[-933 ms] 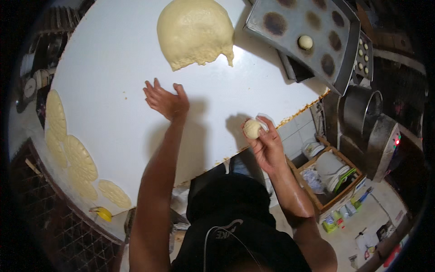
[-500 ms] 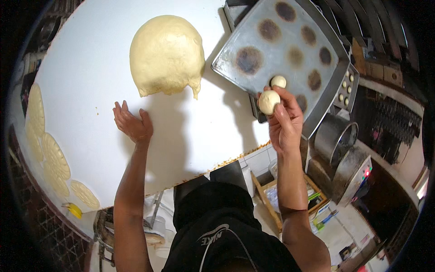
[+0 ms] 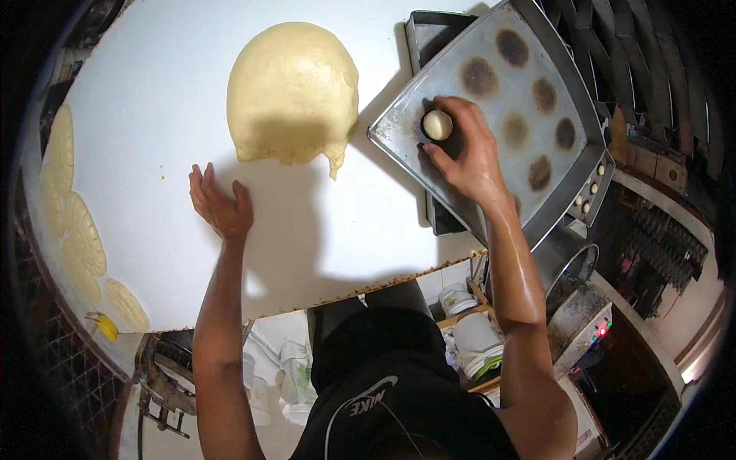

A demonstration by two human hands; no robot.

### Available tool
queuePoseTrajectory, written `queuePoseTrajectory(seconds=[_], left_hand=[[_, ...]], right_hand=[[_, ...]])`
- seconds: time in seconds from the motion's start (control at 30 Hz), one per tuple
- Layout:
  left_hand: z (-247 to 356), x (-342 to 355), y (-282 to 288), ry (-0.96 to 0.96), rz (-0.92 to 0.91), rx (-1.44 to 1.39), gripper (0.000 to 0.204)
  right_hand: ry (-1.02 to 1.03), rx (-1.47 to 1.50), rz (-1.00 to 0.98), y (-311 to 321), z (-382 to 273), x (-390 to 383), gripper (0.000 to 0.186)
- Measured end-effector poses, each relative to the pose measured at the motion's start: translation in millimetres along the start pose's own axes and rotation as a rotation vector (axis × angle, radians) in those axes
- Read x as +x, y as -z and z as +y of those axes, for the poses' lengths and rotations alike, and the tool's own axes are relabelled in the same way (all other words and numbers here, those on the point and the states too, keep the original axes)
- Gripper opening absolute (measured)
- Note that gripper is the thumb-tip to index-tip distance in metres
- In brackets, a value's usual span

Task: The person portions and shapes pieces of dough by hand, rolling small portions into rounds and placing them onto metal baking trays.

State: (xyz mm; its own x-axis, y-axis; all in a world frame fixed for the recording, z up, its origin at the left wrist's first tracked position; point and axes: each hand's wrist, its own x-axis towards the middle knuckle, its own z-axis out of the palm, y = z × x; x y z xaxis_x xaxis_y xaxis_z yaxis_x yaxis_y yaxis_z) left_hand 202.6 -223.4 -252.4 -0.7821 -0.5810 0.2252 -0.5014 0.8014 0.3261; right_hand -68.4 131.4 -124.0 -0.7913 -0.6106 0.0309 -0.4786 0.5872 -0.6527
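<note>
A round, pale dough ball (image 3: 437, 124) sits on the metal baking tray (image 3: 491, 111), near the tray's left corner, over a dark round mark. My right hand (image 3: 471, 149) arches around it, thumb on the near side and fingers on the far side, apart from the ball. Part of the tray under this hand is hidden. My left hand (image 3: 222, 203) is over the white table (image 3: 345, 238), fingers stretched out, with nothing in it. Beyond it lies a large yellowish mass of dough (image 3: 295, 92) with a ragged near edge.
Flattened pale dough pieces (image 3: 80, 230) line the table's left edge, with a yellow object (image 3: 103, 326) by them. A second tray (image 3: 429, 38) lies beneath the marked one. Small dough balls (image 3: 594, 189) sit on another tray at right, near a metal pot (image 3: 571, 261).
My right hand has moved away from me and slightly left, and the dough ball it held now rests on the tray between parted fingers. The left hand has hardly moved.
</note>
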Motion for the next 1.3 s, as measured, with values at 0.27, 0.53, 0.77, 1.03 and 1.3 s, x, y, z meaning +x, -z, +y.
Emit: queuePoseTrajectory(seconds=[0.27,0.53,0.77,1.03,1.3], left_hand=[[-1,3,-5,-0.016,0.005,0.054,0.064],[-6,0,-10,-0.038,0.027,0.079,0.063],[-2,3,-12,-0.032,0.033,0.053,0.061],[-6,1,-12,-0.062,0.065,0.095,0.061],[-6,0,-13,-0.057,0.086,0.058,0.059]], right_hand=[[-0.127,-0.009,0.128,26,8,-18,0.062],[-0.332,0.078,0.106,56,40,-103,0.055],[-0.199,-0.121,0.235,2,24,-96,0.04],[-0.585,1.321,0.446,64,20,-108,0.044],[-0.369,1.789,0.36,75,-13,-118,0.058]])
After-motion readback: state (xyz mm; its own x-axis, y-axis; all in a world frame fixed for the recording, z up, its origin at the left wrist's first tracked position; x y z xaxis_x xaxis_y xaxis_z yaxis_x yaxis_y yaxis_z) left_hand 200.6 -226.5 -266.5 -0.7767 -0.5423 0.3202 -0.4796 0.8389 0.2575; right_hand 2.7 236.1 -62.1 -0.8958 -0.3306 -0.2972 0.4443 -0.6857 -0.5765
